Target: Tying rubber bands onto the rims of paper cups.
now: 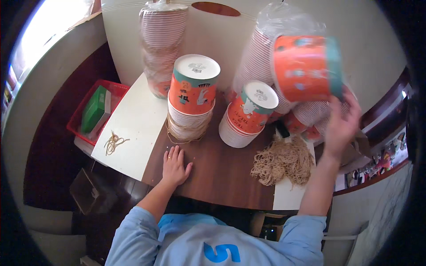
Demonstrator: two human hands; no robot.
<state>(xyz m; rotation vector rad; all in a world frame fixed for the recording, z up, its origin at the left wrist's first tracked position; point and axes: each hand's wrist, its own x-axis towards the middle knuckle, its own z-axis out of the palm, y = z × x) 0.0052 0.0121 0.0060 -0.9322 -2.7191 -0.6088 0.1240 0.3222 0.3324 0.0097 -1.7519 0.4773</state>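
My right hand (344, 120) grips an orange paper bucket (301, 68) by its teal bottom end. The bucket is raised, tipped on its side and smeared by motion. My left hand (176, 167) lies flat on the brown table (213, 177), fingers spread, holding nothing. Just beyond it stands an upside-down stack of paper buckets (191, 95), orange and teal on top, with tan cord (170, 128) looped around its lower rims. A smaller upside-down stack (249, 113) leans slightly to the right of it. Nearer me lies a tangled heap of tan cord (284, 160).
Wrapped bucket stacks stand at the back left (162, 44) and back right (255, 60). More wrapped buckets (306, 113) lie at the right, near a small black object (282, 130). Loose cord (114, 142) rests on the white left section. A red crate (80, 129) holds a green box (95, 111).
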